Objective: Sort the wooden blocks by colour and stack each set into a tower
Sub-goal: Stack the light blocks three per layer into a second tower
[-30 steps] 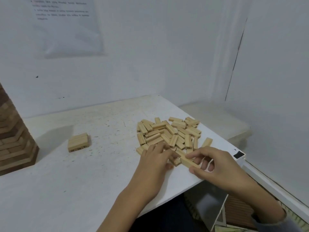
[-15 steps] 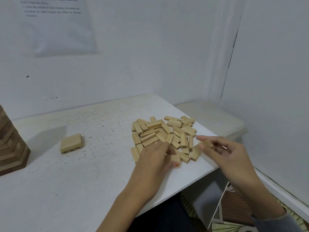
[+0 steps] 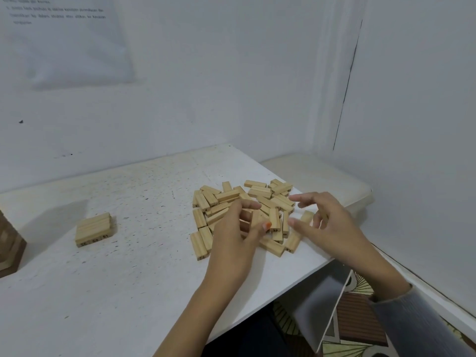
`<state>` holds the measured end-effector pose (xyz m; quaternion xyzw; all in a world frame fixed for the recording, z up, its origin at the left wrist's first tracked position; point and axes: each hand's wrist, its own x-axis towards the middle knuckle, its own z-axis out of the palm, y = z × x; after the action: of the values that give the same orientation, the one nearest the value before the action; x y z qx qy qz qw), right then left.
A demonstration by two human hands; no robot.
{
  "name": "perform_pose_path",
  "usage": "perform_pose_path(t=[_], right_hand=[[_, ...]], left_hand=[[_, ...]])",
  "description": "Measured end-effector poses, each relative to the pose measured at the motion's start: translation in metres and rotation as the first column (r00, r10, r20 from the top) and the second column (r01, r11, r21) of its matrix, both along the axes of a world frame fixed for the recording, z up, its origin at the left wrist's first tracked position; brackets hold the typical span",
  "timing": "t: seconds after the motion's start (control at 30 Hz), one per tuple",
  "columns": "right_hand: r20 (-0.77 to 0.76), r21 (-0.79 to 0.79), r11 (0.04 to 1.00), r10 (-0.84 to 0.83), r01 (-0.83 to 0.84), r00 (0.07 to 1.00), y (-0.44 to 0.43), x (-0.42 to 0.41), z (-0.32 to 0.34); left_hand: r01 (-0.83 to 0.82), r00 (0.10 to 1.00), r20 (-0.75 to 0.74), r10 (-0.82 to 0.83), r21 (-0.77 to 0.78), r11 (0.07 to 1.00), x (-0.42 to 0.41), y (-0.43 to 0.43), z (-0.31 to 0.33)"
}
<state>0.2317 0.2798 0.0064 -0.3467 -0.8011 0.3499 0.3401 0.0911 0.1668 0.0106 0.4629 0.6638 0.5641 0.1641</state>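
Block pile (image 3: 226,195) at surface's (image 3: 128,279) 3 o'clock edge. My left hand (image 3: 237,235) pinches one block (image 3: 255,218) over it. My right hand (image 3: 332,225) hovers at pile's 3 o'clock, fingers spread, empty. Three-block layer (image 3: 94,229) well apart at pile's 9 o'clock.

A white surface (image 3: 128,279) holds a messy pile of wooden blocks (image 3: 231,195) near its right edge. The left hand (image 3: 231,238) is in the pile, and its fingers (image 3: 244,206) and thumb pinch one block (image 3: 255,219). The right hand (image 3: 332,225) is over the right side of the pile with its fingers spread and holds nothing. Well apart on the left, three blocks (image 3: 94,228) lie flat, side by side and touching. A block tower (image 3: 7,243) stands at the far left edge. A paper (image 3: 64,39) hangs on the wall.
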Motion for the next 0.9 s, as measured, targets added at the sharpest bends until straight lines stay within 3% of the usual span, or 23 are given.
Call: perform_pose_path(t=[0.07, 0.17, 0.47, 0.6, 0.9], right_hand=[[0.134, 0.095, 0.995, 0.029, -0.042, 0.991, 0.008, -0.002, -0.002], [0.221, 0.102, 0.989, 0.083, -0.108, 0.972, 0.013, -0.005, -0.005], [-0.069, 0.149, 0.987, 0.074, -0.063, 0.995, 0.004, -0.011, 0.004], [-0.15, 0.11, 0.976, 0.205, -0.189, 0.967, -0.015, -0.026, 0.018], [-0.031, 0.118, 0.851, 0.518, -0.512, 0.855, -0.072, -0.097, 0.016]], left_hand=[[-0.005, 1.0, 0.023, 0.005, 0.001, 1.0, -0.001, 0.002, 0.001], [-0.001, 0.999, 0.05, 0.001, -0.007, 1.0, -0.002, 0.002, -0.001], [-0.022, 0.992, 0.127, 0.023, -0.01, 1.0, -0.014, -0.012, -0.001], [-0.072, 0.976, 0.21, 0.066, 0.02, 0.997, -0.025, -0.033, 0.004], [-0.23, 0.945, 0.234, 0.23, -0.029, 0.973, -0.058, -0.09, 0.003]])
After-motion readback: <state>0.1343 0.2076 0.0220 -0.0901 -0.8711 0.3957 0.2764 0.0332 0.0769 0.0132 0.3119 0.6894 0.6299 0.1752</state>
